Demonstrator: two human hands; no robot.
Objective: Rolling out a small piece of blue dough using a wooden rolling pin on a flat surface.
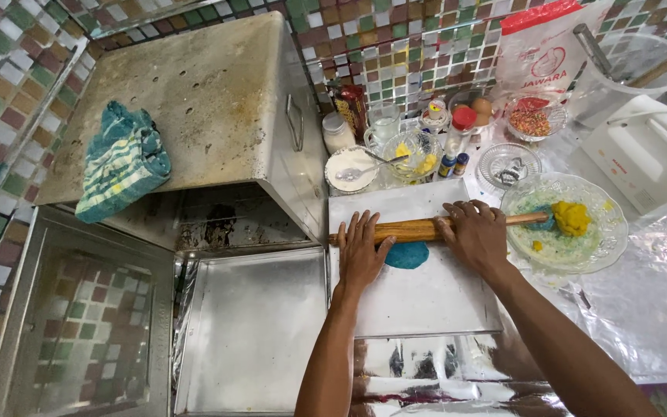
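Note:
A wooden rolling pin (pixel 420 229) lies across a white board (pixel 411 293), over a flat piece of blue dough (pixel 407 255). My left hand (pixel 362 251) presses flat on the pin's left part, fingers spread. My right hand (pixel 476 232) presses on its right part. The pin's right end reaches over a glass plate (pixel 607 232) that holds a yellow dough lump (pixel 571 217) and a bit of blue dough.
A metal box oven (pixel 218 108) with a striped teal cloth (pixel 123 161) on top stands at the left, its door (pixel 86 324) open. An empty metal tray (pixel 252 324) sits beside the board. Small bowls, jars, a white hand mixer (pixel 642 154) and a flour bag (pixel 542 46) crowd the back.

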